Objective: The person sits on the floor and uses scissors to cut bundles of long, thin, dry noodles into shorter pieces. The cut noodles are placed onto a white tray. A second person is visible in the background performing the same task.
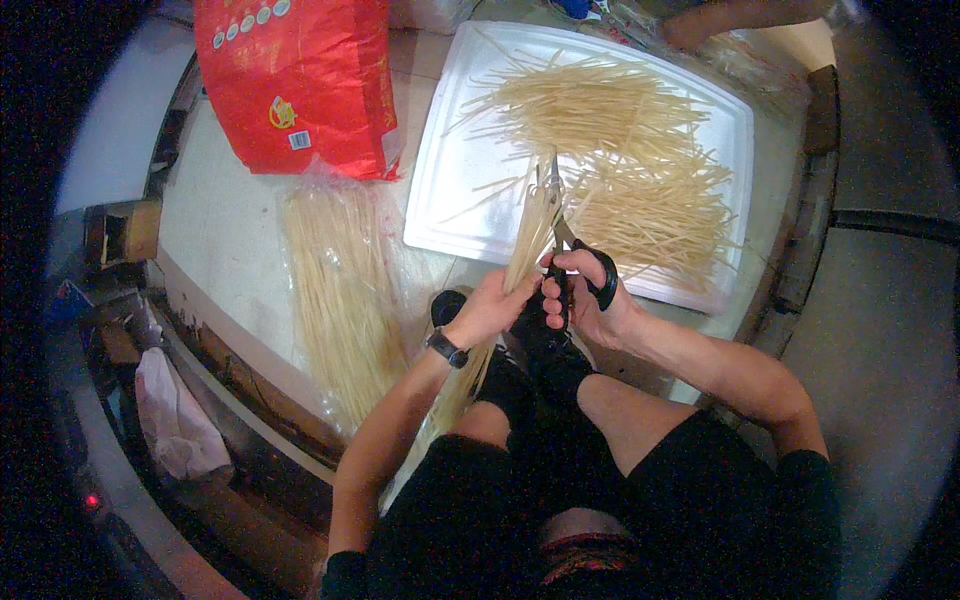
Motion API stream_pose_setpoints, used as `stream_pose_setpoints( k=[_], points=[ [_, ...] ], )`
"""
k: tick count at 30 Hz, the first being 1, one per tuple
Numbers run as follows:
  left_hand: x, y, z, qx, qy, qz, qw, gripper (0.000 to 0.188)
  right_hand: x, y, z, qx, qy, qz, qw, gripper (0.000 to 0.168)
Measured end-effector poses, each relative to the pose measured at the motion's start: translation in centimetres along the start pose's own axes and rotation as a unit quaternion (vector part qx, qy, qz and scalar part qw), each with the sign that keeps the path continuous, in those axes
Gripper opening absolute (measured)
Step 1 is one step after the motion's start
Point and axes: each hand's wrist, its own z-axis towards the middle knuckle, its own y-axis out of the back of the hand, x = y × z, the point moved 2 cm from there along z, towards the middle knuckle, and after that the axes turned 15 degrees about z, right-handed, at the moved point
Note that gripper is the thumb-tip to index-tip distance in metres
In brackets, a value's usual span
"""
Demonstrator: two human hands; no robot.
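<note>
My left hand (491,306) is closed around a bundle of long, pale dried noodle-like strands (531,225). The bundle's far end reaches over the near edge of a white foam tray (465,187), and its tail hangs down beside my leg. In my right hand (592,300) is a pair of scissors (561,225) with black handles. Its blades lie at the far end of the bundle; whether they are apart is hard to tell. Shorter cut strands lie in the tray in two heaps, a far heap (600,101) and a near right heap (652,225).
Left of my hands, a clear plastic bag (337,292) of long strands lies on the tiled floor (225,225). A large red printed sack (300,90) stands beyond it. Another person's limb (742,21) shows at the top right. A cardboard box (141,231) sits far left.
</note>
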Motion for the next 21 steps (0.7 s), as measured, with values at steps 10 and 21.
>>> stream_pose_setpoints(
  k=[10, 21],
  points=[
    [3.3, 1.1, 1.2, 0.025, -0.077, -0.033, 0.996, 0.014, -0.6, -0.6, -0.9, -0.029, 0.048, -0.007, 0.998, 0.021],
    [3.0, 1.6, 0.4, -0.016, 0.046, -0.123, 0.991, 0.039, -0.9, -0.7, -3.4, 0.023, -0.031, -0.058, 0.998, 0.044]
  ],
)
